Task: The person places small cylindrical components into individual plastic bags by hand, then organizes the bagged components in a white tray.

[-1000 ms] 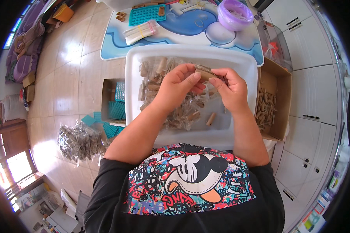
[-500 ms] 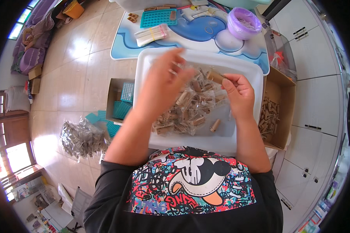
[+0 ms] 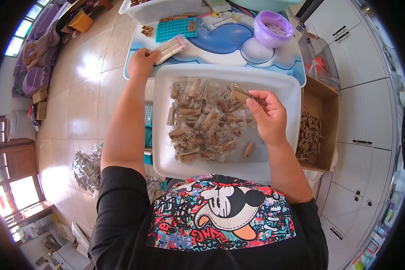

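My left hand point(image 3: 141, 64) reaches to the far left, its fingertips closed on the near end of a bundle of clear plastic bags point(image 3: 170, 48) with a yellow band round it. Over the tray, my right hand point(image 3: 270, 114) pinches a short brown cylinder point(image 3: 240, 95) between thumb and fingers; thin strands show at its far end. Beneath is a white tray point(image 3: 283, 80) with a heap of similar brown pieces in clear bags point(image 3: 207, 119). One loose brown cylinder point(image 3: 248, 149) lies apart from the heap, at its near right.
A teal pegged tray point(image 3: 175, 29) and a purple bowl with a bag liner point(image 3: 273, 29) stand on the blue-patterned table point(image 3: 225, 38). Right of the tray is a cardboard box point(image 3: 327, 130) holding brown pieces. A filled clear bag point(image 3: 86, 168) lies on the floor at left.
My left hand has moved from above the tray out to the bundle of bags, uncovering the heap. My right hand still holds the brown cylinder, shifted slightly left and nearer.
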Action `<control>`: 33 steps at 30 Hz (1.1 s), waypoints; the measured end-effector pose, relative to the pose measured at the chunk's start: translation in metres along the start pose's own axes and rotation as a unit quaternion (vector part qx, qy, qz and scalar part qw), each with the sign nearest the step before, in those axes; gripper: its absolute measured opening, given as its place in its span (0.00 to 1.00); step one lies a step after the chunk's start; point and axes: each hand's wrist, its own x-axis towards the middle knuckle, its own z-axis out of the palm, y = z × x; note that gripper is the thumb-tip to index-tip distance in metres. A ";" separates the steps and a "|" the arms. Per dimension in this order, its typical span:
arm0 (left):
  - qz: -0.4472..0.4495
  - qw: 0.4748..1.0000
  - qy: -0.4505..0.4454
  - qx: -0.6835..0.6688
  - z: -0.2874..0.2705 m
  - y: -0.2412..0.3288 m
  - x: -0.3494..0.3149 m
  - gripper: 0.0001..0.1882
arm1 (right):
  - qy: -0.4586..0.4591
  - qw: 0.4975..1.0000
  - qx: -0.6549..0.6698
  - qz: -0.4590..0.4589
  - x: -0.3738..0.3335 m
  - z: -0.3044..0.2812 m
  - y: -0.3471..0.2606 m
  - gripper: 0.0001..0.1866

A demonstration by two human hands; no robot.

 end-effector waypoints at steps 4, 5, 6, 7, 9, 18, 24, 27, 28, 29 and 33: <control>0.092 0.991 0.066 -0.074 0.000 -0.036 0.005 0.17 | -0.005 1.000 -0.009 -0.003 -0.001 0.003 -0.003 0.11; 0.092 0.991 0.066 -0.073 -0.004 -0.038 0.004 0.17 | -0.004 1.000 -0.008 -0.003 -0.001 0.004 -0.003 0.12; 0.104 0.990 0.087 -0.045 -0.009 -0.042 0.001 0.15 | -0.005 1.000 -0.007 -0.003 -0.001 0.005 -0.002 0.12; 0.120 0.987 0.106 -0.018 -0.014 -0.039 -0.004 0.14 | 0.000 1.000 -0.005 -0.004 -0.001 0.004 -0.002 0.12; 0.114 0.985 0.114 -0.066 -0.026 -0.025 -0.020 0.13 | 0.005 1.000 -0.004 -0.003 -0.002 0.004 -0.001 0.12; 0.062 0.888 -0.206 -0.408 -0.017 0.055 -0.142 0.05 | 0.017 0.990 -0.074 -0.118 -0.001 -0.005 -0.006 0.13; 0.071 0.899 -0.247 -0.356 -0.012 0.059 -0.157 0.05 | -0.046 0.965 -0.233 -0.108 -0.002 -0.009 -0.016 0.12; 0.107 0.902 -0.256 -0.331 -0.015 0.060 -0.162 0.04 | -0.074 0.959 -0.263 -0.078 -0.003 -0.006 -0.022 0.12; 0.107 0.901 -0.259 -0.331 -0.015 0.061 -0.163 0.04 | -0.071 0.959 -0.265 -0.076 -0.003 -0.007 -0.021 0.12; 0.120 0.905 -0.269 -0.306 -0.016 0.063 -0.164 0.05 | -0.084 0.952 -0.284 -0.072 -0.003 -0.008 -0.020 0.12; 0.100 0.887 -0.361 -0.271 -0.013 0.068 -0.166 0.09 | -0.114 0.943 -0.302 -0.082 -0.004 -0.008 -0.022 0.12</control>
